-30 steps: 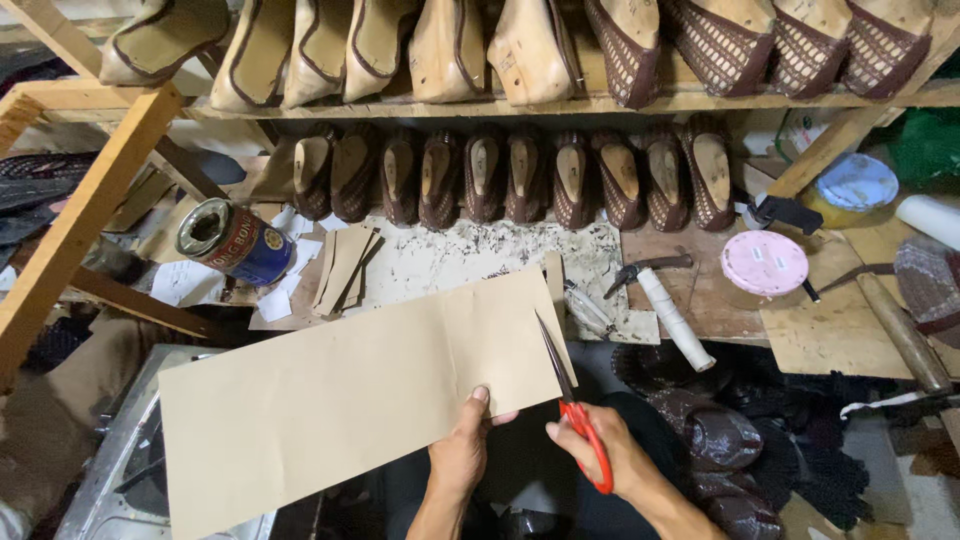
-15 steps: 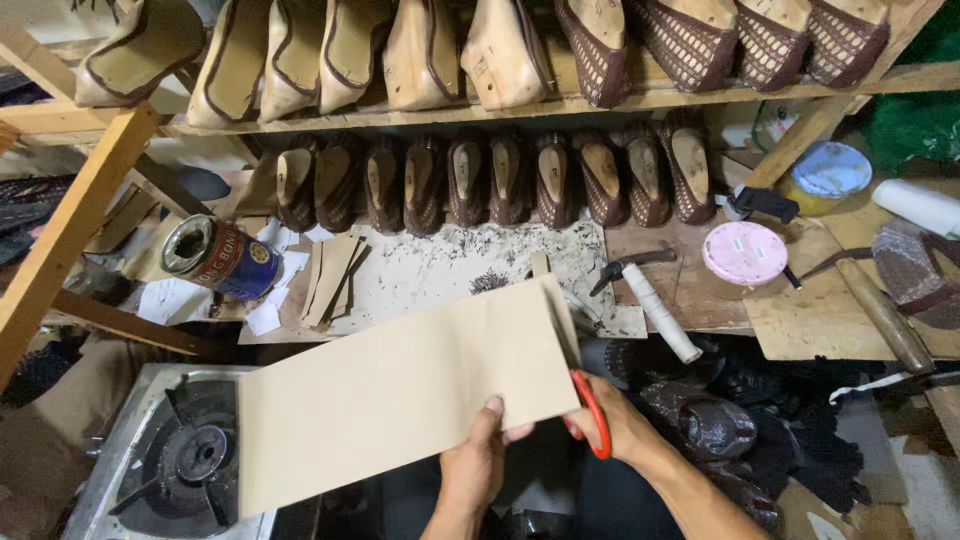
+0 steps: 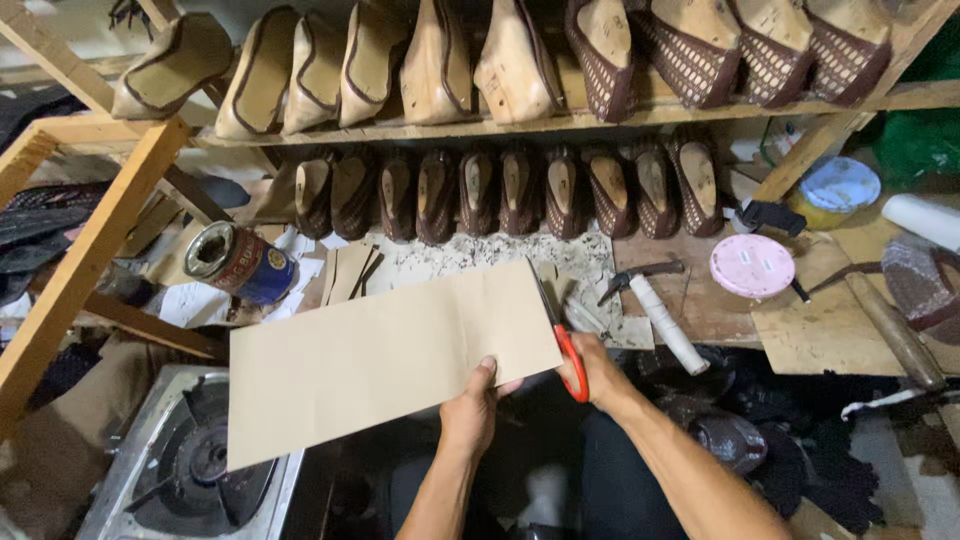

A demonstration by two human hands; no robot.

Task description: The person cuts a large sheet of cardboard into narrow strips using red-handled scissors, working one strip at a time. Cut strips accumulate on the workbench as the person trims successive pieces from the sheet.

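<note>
Centre of frame: tan cardboard sheet (image 3: 390, 360), held flat above the bench (image 3: 720, 310). Left hand (image 3: 470, 410) pinching the sheet's lower right edge, thumb on top. Right hand (image 3: 598, 368) closed around red-handled scissors (image 3: 556, 330), blades along the sheet's right edge. For a clean cut: sheet kept taut and level, blades square to the edge, pinching fingers clear. Upper frame: shelf (image 3: 560, 122) of shoe lasts.

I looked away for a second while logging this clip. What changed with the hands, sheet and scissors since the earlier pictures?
The scissors in the right hand moved from the sheet's lower right corner up along its right edge, blades now reaching its top corner. The sheet tilted a little, right end higher. The left hand kept its grip on the sheet's bottom edge; nothing was let go. The shelves of shoes and the can stayed put.
</note>
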